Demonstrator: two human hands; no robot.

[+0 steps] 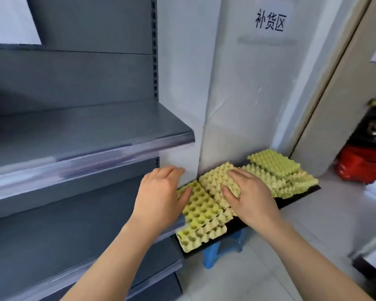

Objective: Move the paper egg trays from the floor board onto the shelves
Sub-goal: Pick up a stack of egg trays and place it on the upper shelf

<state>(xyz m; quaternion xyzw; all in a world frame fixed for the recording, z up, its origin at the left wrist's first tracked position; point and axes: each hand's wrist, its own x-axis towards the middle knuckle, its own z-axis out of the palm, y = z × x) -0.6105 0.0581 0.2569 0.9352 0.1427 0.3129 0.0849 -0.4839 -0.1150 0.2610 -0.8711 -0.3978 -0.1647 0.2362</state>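
Yellow paper egg trays lie in three loose piles on a black board (pixel 295 199) beside the wall: a near pile (pixel 201 216), a middle pile (pixel 215 181) and a far pile (pixel 276 170). My right hand (pixel 251 198) hovers over the middle pile, fingers spread, thumb touching the top tray. My left hand (pixel 161 192) is open just left of the near pile, its thumb at the tray's edge. Neither hand holds a tray. Grey metal shelves (pixel 85 137) stand to the left with nothing on them.
The board rests on a blue plastic stool (pixel 224 248). A white wall with a printed sign (pixel 269 21) stands behind the trays. A red bag (pixel 360 166) and dark objects sit in a doorway at right. The floor is pale tile (pixel 313 246).
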